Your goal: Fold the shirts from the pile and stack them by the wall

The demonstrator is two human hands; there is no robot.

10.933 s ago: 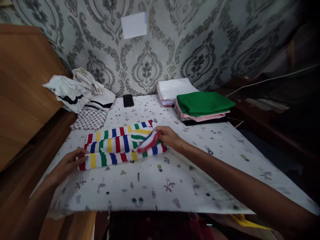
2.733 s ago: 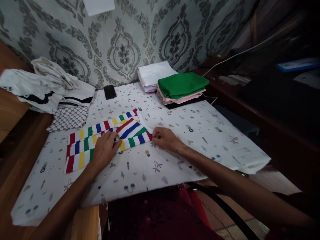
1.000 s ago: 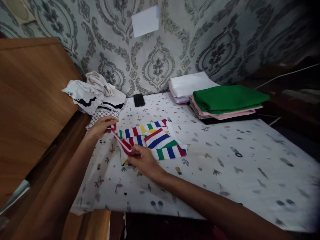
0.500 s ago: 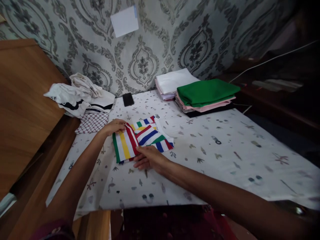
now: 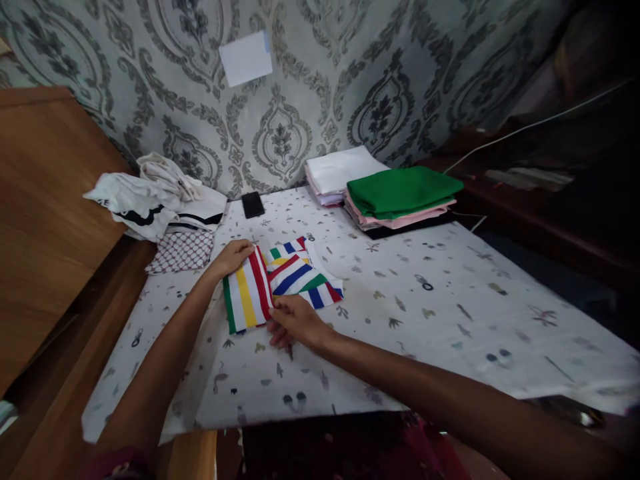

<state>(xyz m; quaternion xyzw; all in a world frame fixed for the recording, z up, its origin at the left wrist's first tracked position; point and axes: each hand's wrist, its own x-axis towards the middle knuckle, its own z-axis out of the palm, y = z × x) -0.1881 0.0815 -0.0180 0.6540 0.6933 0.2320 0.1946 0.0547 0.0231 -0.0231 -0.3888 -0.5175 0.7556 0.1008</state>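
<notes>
A folded striped garment (image 5: 249, 291), white with red, yellow, blue and green bands, lies on the patterned white cloth (image 5: 360, 353). Its left part is turned over as a flap with vertical stripes; the right part shows slanted stripes and a white edge. My left hand (image 5: 234, 257) is closed at the flap's far corner, its fingertips on the red-striped edge. At the near end of that same edge, my right hand (image 5: 299, 323) pinches the fabric between thumb and fingers, the other fingers curled below.
Crumpled white clothes (image 5: 145, 200) and a checked cloth (image 5: 181, 252) lie at the left beside a wooden panel (image 5: 55, 200). A black phone (image 5: 253, 205) rests near the wall. Behind at the right are a green folded cloth (image 5: 403, 190) on a stack and a white folded pile (image 5: 345, 167).
My right thumb and fingers have closed more on the near end of the flap's edge. The left hand stays at the far corner. The view has shifted slightly.
</notes>
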